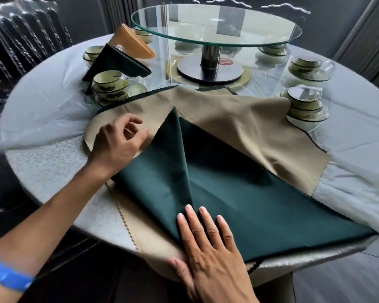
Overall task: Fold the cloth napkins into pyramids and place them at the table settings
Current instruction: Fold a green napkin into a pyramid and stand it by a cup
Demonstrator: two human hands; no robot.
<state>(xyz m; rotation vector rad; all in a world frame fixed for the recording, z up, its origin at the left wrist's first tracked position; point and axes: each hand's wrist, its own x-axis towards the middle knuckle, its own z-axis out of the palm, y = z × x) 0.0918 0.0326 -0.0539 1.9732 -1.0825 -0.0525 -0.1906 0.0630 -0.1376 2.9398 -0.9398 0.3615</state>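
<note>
A dark green napkin [239,193] lies spread on tan napkins [239,119] at the near side of the round table [53,162]. Its left flap is folded in to a centre crease, with the tip pointing away from me. My right hand [208,243] presses flat with straight fingers on the near corner of the green napkin. My left hand [120,143] rests at the left edge of the folded flap, fingers loosely curled, with no cloth visibly gripped. Two folded pyramids, one green [118,60] and one orange [129,40], stand at the far left settings.
A glass turntable [214,25] on a metal pedestal stands at the table's middle. Stacked bowls with glass cups sit at the left [109,86] and at the right [304,103], [309,68]. Clear plastic sheet [42,110] covers the tablecloth. A plastic-wrapped chair [20,40] stands at far left.
</note>
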